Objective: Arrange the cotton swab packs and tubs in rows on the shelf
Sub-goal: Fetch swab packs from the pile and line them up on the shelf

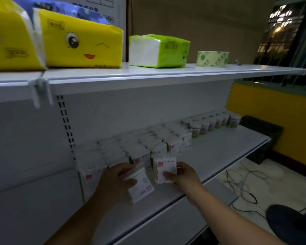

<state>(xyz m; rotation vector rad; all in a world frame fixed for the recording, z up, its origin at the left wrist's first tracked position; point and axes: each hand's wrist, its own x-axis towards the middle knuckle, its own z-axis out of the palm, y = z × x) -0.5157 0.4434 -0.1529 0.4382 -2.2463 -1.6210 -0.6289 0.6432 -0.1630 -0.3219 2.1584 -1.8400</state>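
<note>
head view: the step in hand looks like filling out the front row of cotton swab packs on the lower shelf (219, 156), with both hands working at once. the left hand (117, 175) reaches in from below, wrist bent slightly, fingers curled over the top of a tilted swab pack (140, 184) that leans forward and to the right, its lower corner near the shelf's front edge. the right hand (181, 174) comes in from the right with the forearm angled up across the shelf front; its thumb lies on the printed face of an upright swab pack (164, 169) and its fingers wrap the far side, so it grips that pack, which stands on the shelf just in front of the stacked packs (148, 144) along the back panel. the round tubs (212, 123) already stand in a line further right against the back, apart from both hands. the picture is blurred, so the exact finger contact on the left is hard to read. the next move, as i judge it, calls for righting the tilted pack and setting it square beside the upright one, faces forward and edges level with the row behind. above, an upper shelf (166, 75) carries yellow tissue packs (81, 45), a green tissue pack (159, 50) and a tape roll (213, 58).
</note>
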